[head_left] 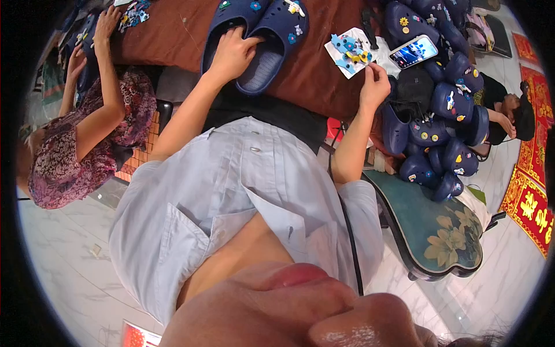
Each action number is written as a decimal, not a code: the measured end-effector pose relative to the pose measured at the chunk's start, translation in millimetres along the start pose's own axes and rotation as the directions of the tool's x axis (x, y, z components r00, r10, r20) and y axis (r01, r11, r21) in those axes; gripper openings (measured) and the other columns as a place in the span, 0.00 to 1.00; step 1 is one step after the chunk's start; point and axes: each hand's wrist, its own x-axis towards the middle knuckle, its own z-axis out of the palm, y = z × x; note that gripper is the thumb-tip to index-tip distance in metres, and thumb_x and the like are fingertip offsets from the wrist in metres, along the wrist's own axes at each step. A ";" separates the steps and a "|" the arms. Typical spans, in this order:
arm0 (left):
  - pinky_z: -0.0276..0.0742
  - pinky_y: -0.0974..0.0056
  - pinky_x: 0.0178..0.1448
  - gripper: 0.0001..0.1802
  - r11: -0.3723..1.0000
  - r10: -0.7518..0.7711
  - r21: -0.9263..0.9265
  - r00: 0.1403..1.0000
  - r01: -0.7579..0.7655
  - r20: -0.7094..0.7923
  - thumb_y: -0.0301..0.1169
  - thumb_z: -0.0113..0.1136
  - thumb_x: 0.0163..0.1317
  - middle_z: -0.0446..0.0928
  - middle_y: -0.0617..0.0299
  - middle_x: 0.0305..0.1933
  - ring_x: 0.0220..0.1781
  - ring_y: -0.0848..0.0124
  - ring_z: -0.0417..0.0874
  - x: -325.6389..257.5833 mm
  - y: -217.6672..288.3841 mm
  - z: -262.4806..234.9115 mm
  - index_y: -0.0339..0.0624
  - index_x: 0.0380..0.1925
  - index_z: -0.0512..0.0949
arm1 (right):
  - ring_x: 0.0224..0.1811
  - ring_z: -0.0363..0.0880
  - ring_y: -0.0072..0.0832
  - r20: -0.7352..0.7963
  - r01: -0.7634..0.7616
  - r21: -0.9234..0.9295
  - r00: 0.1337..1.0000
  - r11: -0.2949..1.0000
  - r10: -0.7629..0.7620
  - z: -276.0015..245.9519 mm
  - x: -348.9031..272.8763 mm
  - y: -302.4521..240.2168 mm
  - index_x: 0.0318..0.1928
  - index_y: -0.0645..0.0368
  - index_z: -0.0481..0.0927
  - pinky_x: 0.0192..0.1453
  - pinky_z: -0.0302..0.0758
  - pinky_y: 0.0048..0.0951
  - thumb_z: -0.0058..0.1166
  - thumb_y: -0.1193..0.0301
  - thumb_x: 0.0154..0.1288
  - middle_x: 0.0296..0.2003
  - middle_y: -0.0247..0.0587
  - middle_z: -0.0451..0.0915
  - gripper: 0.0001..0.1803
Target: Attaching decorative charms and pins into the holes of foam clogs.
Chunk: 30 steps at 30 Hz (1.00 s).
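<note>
A pair of navy clogs (252,80) decorated with small charms lies on the brown-covered table, toes pointing away from me. My left hand (234,53) is closed at their openings, some fingers inside the left clog and one digit reaching over to the right clog's inner edge. Farther right, a pile of blue, white and yellow shoe charms (350,51) rests on white paper. Beside its near edge, my right hand (376,87) has thumb and finger pinched together. Whatever sits between those fingertips is too small to make out.
Many navy clogs with charms (452,101) are heaped at the right, and a lit phone (414,52) leans among them. On the left a co-worker in a patterned top (58,170) handles another clog. A green floral chair seat (430,222) stands near right.
</note>
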 end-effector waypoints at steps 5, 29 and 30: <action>0.71 0.51 0.52 0.15 1.000 -0.006 -0.019 1.000 0.006 0.002 0.32 0.61 0.58 0.75 0.47 0.46 0.51 0.51 0.76 -1.8 -1.3 0.6 0.53 0.46 0.84 | 0.34 0.81 0.46 0.234 0.178 -0.253 0.965 0.951 -0.118 23.8 5.1 -11.6 0.32 0.63 0.85 0.41 0.74 0.43 0.66 0.68 0.55 0.32 0.47 0.84 0.10; 0.69 0.51 0.59 0.15 0.998 -0.059 -0.035 0.998 0.060 0.032 0.33 0.62 0.55 0.73 0.46 0.54 0.56 0.51 0.74 -3.6 2.6 0.2 0.54 0.45 0.85 | 0.37 0.81 0.23 0.285 0.048 0.201 0.953 0.978 -0.105 49.5 15.3 -58.0 0.42 0.63 0.83 0.44 0.75 0.24 0.56 0.75 0.66 0.36 0.40 0.85 0.07; 0.69 0.51 0.59 0.15 0.997 -0.070 -0.036 0.996 0.073 0.059 0.33 0.63 0.55 0.73 0.46 0.55 0.56 0.51 0.73 -2.8 3.9 -0.9 0.53 0.45 0.85 | 0.37 0.81 0.23 0.297 0.055 0.206 0.948 0.977 -0.116 56.7 16.2 -61.8 0.42 0.63 0.83 0.44 0.75 0.24 0.56 0.75 0.66 0.36 0.40 0.85 0.07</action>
